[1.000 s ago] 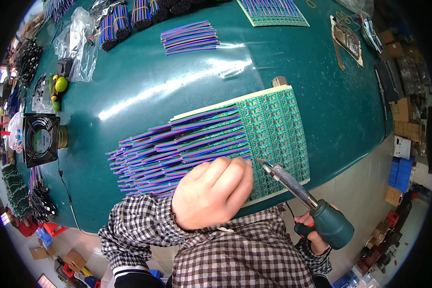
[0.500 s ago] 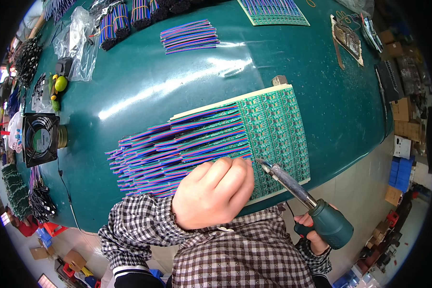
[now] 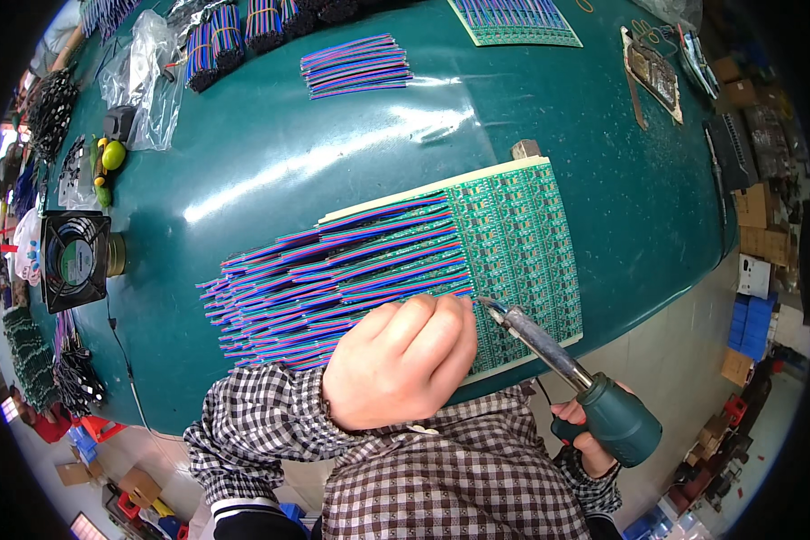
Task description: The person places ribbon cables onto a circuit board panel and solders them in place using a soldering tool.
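Observation:
A green panel of many small circuit boards (image 3: 522,243) lies on a pale backing in front of me. Rows of ribbon wires (image 3: 351,256), striped blue, red, green and black, run leftward from its middle. My left hand (image 3: 405,360) rests over the lower wires, fingers curled and pinched at their board ends; what lies between the fingertips is hidden. My right hand (image 3: 596,457) grips the dark green handle of a soldering iron (image 3: 553,355). The iron's tip points up-left and meets the board just beside my left fingertips.
A small metal block (image 3: 525,149) stands at the panel's far edge. Loose wires (image 3: 355,67) lie farther back, near bundled wires (image 3: 214,45) and another wired panel (image 3: 517,25). A fan (image 3: 75,261) stands at left. A worn, solder-stained pad (image 3: 652,76) lies at far right.
The soldering iron's tip has shifted very slightly at the board. My left hand and the wires have stayed in place.

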`<state>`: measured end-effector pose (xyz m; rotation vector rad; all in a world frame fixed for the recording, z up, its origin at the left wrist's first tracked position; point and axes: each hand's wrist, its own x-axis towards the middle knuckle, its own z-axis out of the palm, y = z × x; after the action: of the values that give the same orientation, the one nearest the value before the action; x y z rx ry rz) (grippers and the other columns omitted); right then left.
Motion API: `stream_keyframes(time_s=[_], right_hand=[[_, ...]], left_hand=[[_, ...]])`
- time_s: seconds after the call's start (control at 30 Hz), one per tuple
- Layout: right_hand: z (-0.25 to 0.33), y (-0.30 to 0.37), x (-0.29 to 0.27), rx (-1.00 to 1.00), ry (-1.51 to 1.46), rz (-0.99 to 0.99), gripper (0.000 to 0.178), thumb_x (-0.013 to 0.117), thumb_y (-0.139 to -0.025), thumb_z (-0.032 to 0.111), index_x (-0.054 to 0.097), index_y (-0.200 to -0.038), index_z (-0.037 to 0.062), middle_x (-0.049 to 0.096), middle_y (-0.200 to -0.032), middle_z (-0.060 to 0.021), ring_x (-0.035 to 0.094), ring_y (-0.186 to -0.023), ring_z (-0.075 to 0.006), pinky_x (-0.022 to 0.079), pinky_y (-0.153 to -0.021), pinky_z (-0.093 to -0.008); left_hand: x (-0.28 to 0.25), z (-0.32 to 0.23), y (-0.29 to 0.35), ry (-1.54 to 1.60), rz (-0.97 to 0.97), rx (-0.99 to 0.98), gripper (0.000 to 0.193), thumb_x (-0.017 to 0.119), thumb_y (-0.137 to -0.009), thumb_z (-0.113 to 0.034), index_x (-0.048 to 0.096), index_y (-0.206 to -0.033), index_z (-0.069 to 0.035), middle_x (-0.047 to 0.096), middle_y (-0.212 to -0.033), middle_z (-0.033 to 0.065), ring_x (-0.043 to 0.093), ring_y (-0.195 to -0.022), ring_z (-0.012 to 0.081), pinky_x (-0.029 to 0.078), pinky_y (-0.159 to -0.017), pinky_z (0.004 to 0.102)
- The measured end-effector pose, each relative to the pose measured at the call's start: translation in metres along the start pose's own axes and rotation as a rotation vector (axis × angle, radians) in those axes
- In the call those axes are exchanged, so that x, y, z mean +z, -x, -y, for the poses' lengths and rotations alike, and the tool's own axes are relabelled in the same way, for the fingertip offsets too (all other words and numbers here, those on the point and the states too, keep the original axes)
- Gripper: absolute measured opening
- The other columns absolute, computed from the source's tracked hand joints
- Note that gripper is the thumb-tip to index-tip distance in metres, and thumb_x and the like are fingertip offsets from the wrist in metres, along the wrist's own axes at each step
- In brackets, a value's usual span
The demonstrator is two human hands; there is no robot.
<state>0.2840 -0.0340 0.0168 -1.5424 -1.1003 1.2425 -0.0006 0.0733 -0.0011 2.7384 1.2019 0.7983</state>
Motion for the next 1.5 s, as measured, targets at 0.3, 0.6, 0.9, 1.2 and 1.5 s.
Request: stream_keyframes(time_s=[0.3, 0.6, 0.9, 1.2, 1.5], right_hand=[[-0.002, 0.002, -0.007, 0.01, 0.04, 0.037, 0.072, 0.094, -0.068, 0.043, 0.062, -0.106, -0.0093, 0.073, -0.087, -0.0118, 0.073, -0.082, -0.0188, 0.057, -0.072, -0.0298], [-0.014, 0.006, -0.023, -0.097, 0.11, 0.07, 0.078, 0.095, -0.07, 0.035, 0.055, -0.116, -0.0132, 0.072, -0.092, -0.0159, 0.074, -0.084, -0.0241, 0.06, -0.078, -0.0332], [-0.013, 0.014, -0.019, 0.046, -0.09, 0.041, 0.088, 0.095, -0.069, 0.031, 0.045, -0.124, -0.0148, 0.069, -0.1, -0.0214, 0.074, -0.089, -0.0304, 0.063, -0.082, -0.0417], [-0.01, 0.01, -0.015, 0.061, -0.119, 0.027, 0.089, 0.097, -0.066, 0.032, 0.046, -0.121, -0.0156, 0.068, -0.098, -0.0196, 0.074, -0.087, -0.0273, 0.064, -0.079, -0.0374], [-0.007, 0.011, -0.008, 0.052, -0.065, -0.018, 0.092, 0.097, -0.066, 0.034, 0.045, -0.122, -0.0167, 0.069, -0.095, -0.0182, 0.074, -0.086, -0.0259, 0.063, -0.078, -0.034]], left_hand=[[-0.001, 0.0, -0.001, -0.005, 0.003, 0.002, 0.035, 0.071, -0.07, -0.007, 0.072, -0.103, 0.004, 0.063, -0.098, 0.0102, 0.062, -0.079, 0.0203, 0.051, -0.059, 0.0287], [-0.003, 0.0, 0.0, 0.012, 0.029, -0.009, 0.036, 0.071, -0.07, -0.007, 0.071, -0.104, 0.004, 0.062, -0.098, 0.0104, 0.062, -0.08, 0.0211, 0.051, -0.061, 0.0296], [-0.001, 0.001, 0.0, 0.042, 0.02, -0.012, 0.036, 0.071, -0.07, -0.007, 0.071, -0.104, 0.005, 0.062, -0.098, 0.0105, 0.062, -0.079, 0.0216, 0.052, -0.061, 0.0307], [0.0, 0.001, 0.0, 0.004, 0.008, 0.009, 0.036, 0.071, -0.069, -0.008, 0.072, -0.103, 0.004, 0.062, -0.098, 0.0103, 0.062, -0.078, 0.0207, 0.051, -0.06, 0.0296], [0.001, 0.002, 0.0, 0.023, -0.007, 0.02, 0.037, 0.072, -0.069, -0.007, 0.071, -0.103, 0.005, 0.062, -0.098, 0.011, 0.062, -0.079, 0.0216, 0.051, -0.061, 0.0305]])
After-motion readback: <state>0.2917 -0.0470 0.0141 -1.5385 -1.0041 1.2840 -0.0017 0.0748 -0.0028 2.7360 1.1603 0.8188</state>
